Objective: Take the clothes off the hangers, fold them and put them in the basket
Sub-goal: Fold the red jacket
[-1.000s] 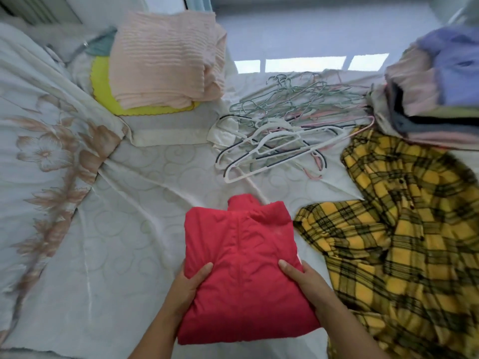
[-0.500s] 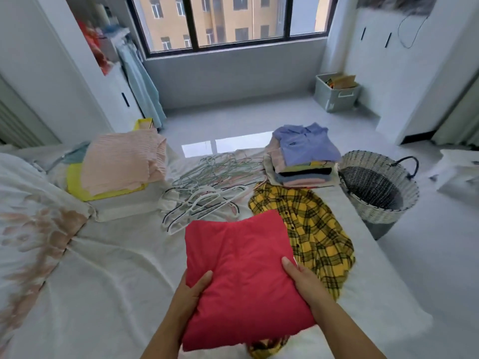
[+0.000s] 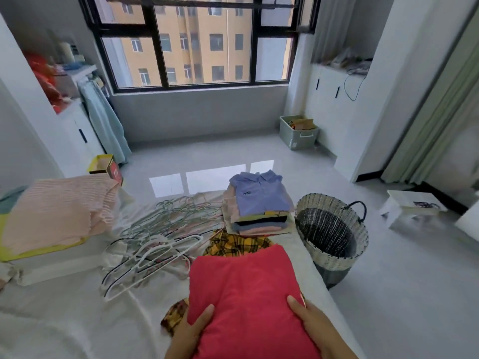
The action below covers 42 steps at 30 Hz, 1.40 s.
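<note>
**Technician:** Head view. Identify the reference item.

**Inspector:** The reference is the woven basket. It stands upright on the floor against the right-hand edge of the bed, mouth up, with the dark inner wall visible.

**Technician:** Where is the workpiece?

**Inspector:** The folded red garment is outside the basket, to its left and nearer the camera, above the bed. It covers most of a yellow plaid shirt. That shirt shows past the garment's far edge and again at its near left corner.

**Technician:** Left hand status?

**Inspector:** The left hand grips the garment's near edge on the side away from the basket. The thumb lies on top of the fabric and the other fingers are hidden beneath it.

**Technician:** Right hand status?

**Inspector:** The right hand grips the near edge on the side toward the basket. The thumb is on top and the fingers are out of sight under the fabric.

**Technician:** What else is there, relative to the basket?

**Inspector:**
- A stack of folded clothes, topped by a blue collared shirt, sits on the bed corner just beside the basket's left rim.
- A pile of hangers lies farther left, beyond the stack.
- A folded pink blanket lies farthest left, well apart from the basket.
- A pale green storage box stands on the floor beyond the basket, toward the window.
- A white stool stands to the basket's right.
</note>
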{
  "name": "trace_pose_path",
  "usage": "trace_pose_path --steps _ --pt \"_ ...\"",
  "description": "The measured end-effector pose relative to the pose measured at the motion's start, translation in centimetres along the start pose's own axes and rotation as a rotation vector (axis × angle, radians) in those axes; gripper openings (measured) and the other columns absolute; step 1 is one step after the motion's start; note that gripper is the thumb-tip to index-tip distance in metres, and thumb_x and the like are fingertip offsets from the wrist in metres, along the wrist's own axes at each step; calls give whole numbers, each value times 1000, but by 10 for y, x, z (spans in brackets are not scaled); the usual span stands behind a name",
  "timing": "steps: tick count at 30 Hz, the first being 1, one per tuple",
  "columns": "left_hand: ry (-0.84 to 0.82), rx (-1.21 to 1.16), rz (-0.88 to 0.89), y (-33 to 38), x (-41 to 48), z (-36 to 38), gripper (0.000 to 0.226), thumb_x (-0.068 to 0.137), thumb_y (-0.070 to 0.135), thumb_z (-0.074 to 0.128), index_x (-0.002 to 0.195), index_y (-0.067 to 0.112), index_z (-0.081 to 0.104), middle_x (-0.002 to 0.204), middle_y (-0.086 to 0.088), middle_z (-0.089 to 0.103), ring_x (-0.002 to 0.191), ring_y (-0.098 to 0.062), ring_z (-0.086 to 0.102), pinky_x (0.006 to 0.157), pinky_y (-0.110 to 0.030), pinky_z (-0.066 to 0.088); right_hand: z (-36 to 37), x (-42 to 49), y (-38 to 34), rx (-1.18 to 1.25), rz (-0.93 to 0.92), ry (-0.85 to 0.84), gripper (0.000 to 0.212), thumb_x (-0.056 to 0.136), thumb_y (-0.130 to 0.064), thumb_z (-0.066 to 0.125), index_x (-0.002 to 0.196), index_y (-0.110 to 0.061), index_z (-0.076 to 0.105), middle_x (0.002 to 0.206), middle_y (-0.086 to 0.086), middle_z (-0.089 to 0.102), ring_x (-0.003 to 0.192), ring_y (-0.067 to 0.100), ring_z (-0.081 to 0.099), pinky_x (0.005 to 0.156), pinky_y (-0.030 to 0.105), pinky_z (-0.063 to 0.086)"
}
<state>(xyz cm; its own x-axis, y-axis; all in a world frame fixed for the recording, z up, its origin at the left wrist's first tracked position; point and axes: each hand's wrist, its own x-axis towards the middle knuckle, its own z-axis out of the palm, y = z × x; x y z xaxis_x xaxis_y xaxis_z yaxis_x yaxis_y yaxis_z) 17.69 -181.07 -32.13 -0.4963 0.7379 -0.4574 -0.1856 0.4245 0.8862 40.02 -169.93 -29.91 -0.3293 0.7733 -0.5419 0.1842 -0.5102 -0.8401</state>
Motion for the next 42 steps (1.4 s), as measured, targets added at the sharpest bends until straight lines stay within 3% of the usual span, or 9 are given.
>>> trace_pose_path --steps 6,10,15,18,21,25,30,37,42 --pt "-105 37 -37 36 36 69 114 41 67 68 137 11 45 134 -9 54 119 -18 51 94 -22 32 -62 44 -34 8 3 50 26 91 -26 57 113 -13 61 96 6 69 88 21 64 67 26 48" --pt "-84 6 -101 60 58 97 64 84 34 67 136 5 44 135 -13 52 124 -25 48 92 -23 32 -80 72 -54 75 -17 48 42 80 -38 70 113 -12 64 99 13 71 95 31 66 90 42 50" --pt "-14 27 -61 93 72 131 78 71 48 74 133 7 47 130 -11 56 101 -18 51 87 -24 34 -108 116 -85 78 2 -12 25 89 -27 60 111 -16 60 99 11 69 92 31 65 86 41 51" --pt "74 16 -47 106 75 154 106 45 64 69 132 8 49 126 -10 59 103 -19 54 89 -24 35 -127 145 -94 59 -3 -50 42 81 -38 68 115 -15 61 107 12 67 101 32 62 97 44 46" --pt "144 20 -57 108 71 185 83 69 56 71 132 6 49 120 -8 59 99 -16 51 86 -20 33 -155 170 -101 -9 -37 -149 78 46 -60 82 111 -19 66 107 5 68 105 27 61 102 42 43" --pt "253 57 -95 105 69 220 97 58 77 61 132 15 49 131 -9 54 118 -23 50 100 -28 33 -179 189 -119 -15 -8 -269 45 78 -23 73 117 -4 60 89 1 64 86 17 59 77 21 49" --pt "387 28 -104 103 79 225 57 96 45 36 136 6 46 141 -18 44 130 -28 42 109 -32 28 -177 214 -130 -76 49 -323 46 81 -40 69 114 -9 63 102 8 61 105 23 56 103 34 39" --pt "478 46 -42 167 147 198 50 97 36 42 133 3 48 137 -21 47 119 -29 48 84 -25 32 -142 263 -178 -93 -47 -367 37 91 -23 59 122 -3 58 99 9 62 92 21 57 70 23 45" --pt "433 45 39 239 223 205 52 95 43 43 134 10 48 132 -14 52 117 -28 52 94 -31 36 -139 325 -252 -100 -194 -285 44 94 -34 52 131 -11 52 110 6 56 98 20 49 88 26 35"
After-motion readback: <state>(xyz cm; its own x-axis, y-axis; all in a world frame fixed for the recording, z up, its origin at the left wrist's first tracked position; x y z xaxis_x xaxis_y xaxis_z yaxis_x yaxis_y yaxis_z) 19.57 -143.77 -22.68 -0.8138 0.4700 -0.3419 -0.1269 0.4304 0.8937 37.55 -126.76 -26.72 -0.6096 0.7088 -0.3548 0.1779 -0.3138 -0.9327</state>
